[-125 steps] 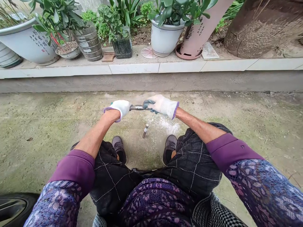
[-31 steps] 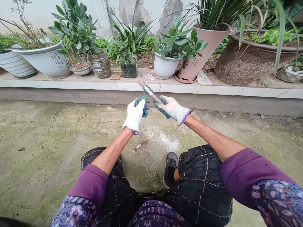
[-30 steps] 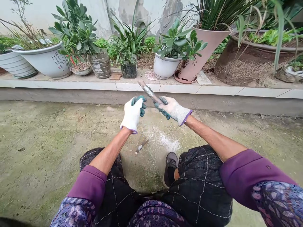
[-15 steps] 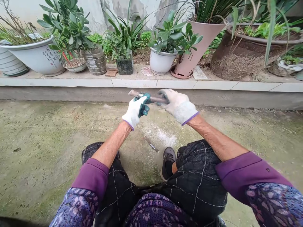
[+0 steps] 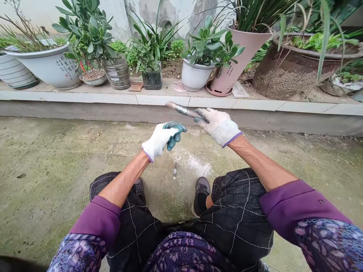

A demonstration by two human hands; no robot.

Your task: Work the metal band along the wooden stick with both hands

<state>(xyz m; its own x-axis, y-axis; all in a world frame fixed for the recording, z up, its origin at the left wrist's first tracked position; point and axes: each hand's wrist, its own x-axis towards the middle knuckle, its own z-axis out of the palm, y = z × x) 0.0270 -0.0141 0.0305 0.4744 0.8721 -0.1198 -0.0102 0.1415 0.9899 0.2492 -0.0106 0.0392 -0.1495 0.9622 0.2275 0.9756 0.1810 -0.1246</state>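
My right hand [image 5: 217, 124], in a white glove with green fingertips, is closed around one end of a short grey metal rod [image 5: 181, 110] that points up and to the left. My left hand [image 5: 163, 137], gloved the same way, hovers just below the rod with its fingers curled and nothing in them; it does not touch the rod. A second short metal piece [image 5: 175, 170] lies on the concrete between my shoes, beside a patch of pale dust [image 5: 195, 166].
I sit low over a mossy concrete floor [image 5: 51, 166]. A raised tiled ledge [image 5: 159, 100] ahead carries several potted plants, among them a white pot [image 5: 194, 77], a pink pot [image 5: 231, 73] and a large brown pot [image 5: 286, 70].
My left hand has let go of the rod and dropped below it. My right hand has tilted the rod so its free end points up-left. The piece on the ground has rolled.
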